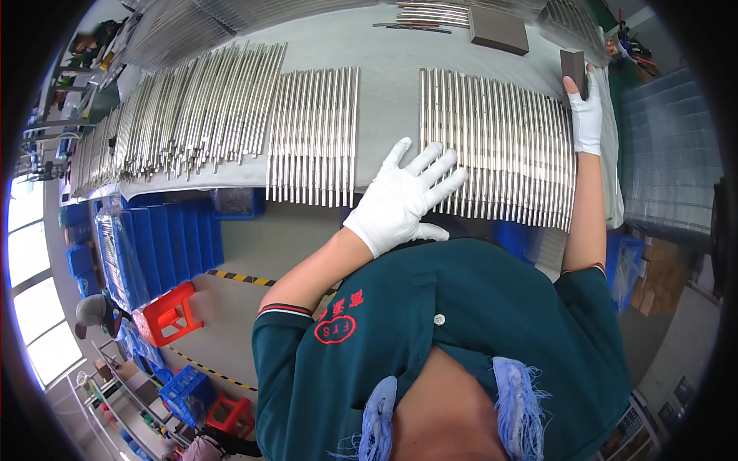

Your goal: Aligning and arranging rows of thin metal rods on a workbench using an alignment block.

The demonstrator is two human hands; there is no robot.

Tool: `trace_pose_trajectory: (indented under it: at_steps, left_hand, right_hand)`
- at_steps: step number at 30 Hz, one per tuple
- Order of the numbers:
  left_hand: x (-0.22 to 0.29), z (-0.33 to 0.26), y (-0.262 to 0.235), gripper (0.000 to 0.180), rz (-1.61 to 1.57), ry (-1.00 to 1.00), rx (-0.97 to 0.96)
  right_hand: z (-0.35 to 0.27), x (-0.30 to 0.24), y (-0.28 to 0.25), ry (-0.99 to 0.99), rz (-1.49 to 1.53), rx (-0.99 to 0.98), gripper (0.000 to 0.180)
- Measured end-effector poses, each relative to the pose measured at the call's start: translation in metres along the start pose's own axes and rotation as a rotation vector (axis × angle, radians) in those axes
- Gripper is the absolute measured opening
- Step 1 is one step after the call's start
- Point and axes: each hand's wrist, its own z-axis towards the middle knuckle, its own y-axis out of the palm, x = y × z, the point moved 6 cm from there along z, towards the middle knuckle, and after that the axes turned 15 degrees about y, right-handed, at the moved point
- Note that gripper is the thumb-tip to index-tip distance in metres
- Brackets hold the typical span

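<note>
Rods (207,107) at far left lie in a dense, uneven bunch, seemingly not yet ordered; a middle row (314,131) lies evenly spaced. The left hand (407,192), fingers splayed, grasping nothing, covers the near-left edge of the right row (507,146), apparently mostly aligned. The right hand (587,115) grips a grey-brown block (573,71).

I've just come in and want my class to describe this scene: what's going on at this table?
A person's gloved left hand, fingers spread, is over the left edge of the right-hand row of metal rods. The gloved right hand holds a grey-brown block near that row's far right corner. A similar block lies farther back on the table. More rods lie to the left.
</note>
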Motion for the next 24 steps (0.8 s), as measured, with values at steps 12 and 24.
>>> trace_pose_trajectory:
  at_steps: [12, 24]
  left_hand:
    - [-0.008, -0.03, -0.011, 0.094, 0.078, -0.103, -0.039]
    - [-0.005, -0.027, -0.011, 0.097, 0.051, -0.088, -0.006]
  right_hand:
    - [-0.003, -0.003, -0.001, 0.044, 0.029, -0.009, 0.085]
    - [-0.001, -0.002, -0.002, -0.004, 0.004, -0.002, 0.086]
